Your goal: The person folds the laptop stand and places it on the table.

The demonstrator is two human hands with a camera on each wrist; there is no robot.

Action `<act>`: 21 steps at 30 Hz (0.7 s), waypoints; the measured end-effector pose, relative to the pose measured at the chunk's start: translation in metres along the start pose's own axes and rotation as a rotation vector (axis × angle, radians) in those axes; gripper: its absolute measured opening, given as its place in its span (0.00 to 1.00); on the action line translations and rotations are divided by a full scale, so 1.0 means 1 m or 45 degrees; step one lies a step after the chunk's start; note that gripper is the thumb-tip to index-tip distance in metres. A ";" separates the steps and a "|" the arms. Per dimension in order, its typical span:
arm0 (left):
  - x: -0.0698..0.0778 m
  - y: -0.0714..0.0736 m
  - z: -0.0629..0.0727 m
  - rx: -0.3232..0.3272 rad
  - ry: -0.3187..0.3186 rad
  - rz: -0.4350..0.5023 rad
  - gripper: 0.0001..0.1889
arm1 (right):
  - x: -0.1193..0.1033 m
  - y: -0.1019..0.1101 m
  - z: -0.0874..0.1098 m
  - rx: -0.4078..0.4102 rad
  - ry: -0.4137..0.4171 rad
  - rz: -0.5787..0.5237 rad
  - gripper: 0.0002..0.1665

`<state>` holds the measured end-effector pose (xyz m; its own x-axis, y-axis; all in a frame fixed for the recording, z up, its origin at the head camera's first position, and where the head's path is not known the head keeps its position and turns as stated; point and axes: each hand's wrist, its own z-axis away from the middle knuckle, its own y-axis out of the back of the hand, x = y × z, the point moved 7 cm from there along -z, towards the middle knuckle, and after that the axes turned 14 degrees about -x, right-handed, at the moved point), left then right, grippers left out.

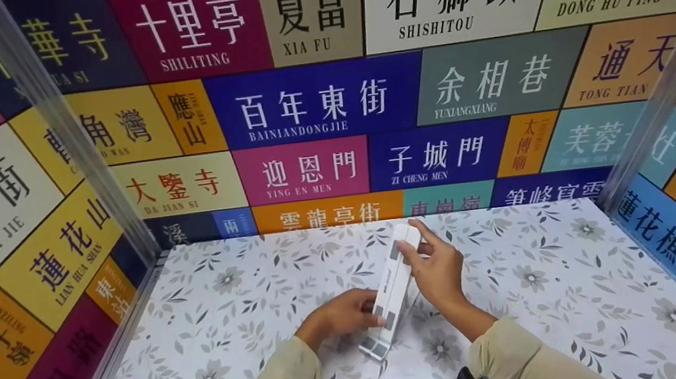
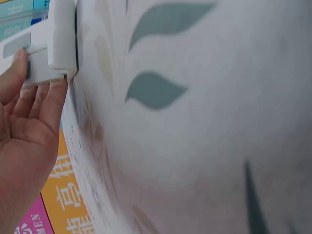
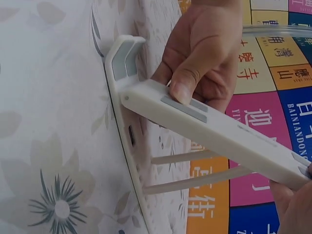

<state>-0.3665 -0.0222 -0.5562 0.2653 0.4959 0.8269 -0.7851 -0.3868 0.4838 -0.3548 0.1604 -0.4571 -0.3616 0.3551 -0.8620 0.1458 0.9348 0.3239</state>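
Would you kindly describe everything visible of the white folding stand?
The white stand looks like plastic, with grey pads near both ends of its upper bar and a grey-padded lip at the near end. It is unfolded: the bar slopes up from a hinge, with two struts between it and the base, which appears to rest on the patterned tabletop. The left hand grips the bar's lower part; the right hand holds its upper end.

In the head view, a white bench (image 1: 159, 340) with grey leaf print spreads around six o'clock. Behind it, a wall (image 1: 303, 171) of lettered panels has a blue BAINIANDONGJIE panel (image 1: 314, 110) at twelve and a white SHISHITOU panel (image 1: 451, 11) at one. A clear post (image 1: 46, 101) stands near ten.
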 end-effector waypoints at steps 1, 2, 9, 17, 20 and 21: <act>-0.001 0.001 0.000 -0.009 -0.001 0.000 0.11 | -0.001 0.000 0.001 0.013 -0.003 0.010 0.30; -0.002 0.001 0.001 -0.018 -0.001 -0.002 0.12 | -0.002 -0.001 0.002 0.027 -0.007 0.023 0.30; -0.006 0.002 0.003 -0.061 -0.003 0.017 0.12 | -0.004 -0.003 0.006 0.067 -0.039 0.027 0.28; -0.010 0.002 0.005 -0.014 0.039 0.079 0.13 | 0.002 -0.005 0.004 -0.024 -0.098 -0.102 0.31; -0.011 0.002 0.006 0.026 0.047 0.128 0.14 | 0.002 -0.005 0.003 -0.078 -0.114 -0.050 0.31; -0.011 0.002 0.006 0.045 0.048 0.145 0.14 | 0.002 -0.004 0.002 -0.089 -0.114 -0.021 0.30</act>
<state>-0.3675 -0.0333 -0.5628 0.1536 0.4756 0.8661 -0.7885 -0.4693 0.3975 -0.3540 0.1572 -0.4613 -0.2795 0.3405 -0.8978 0.0751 0.9399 0.3331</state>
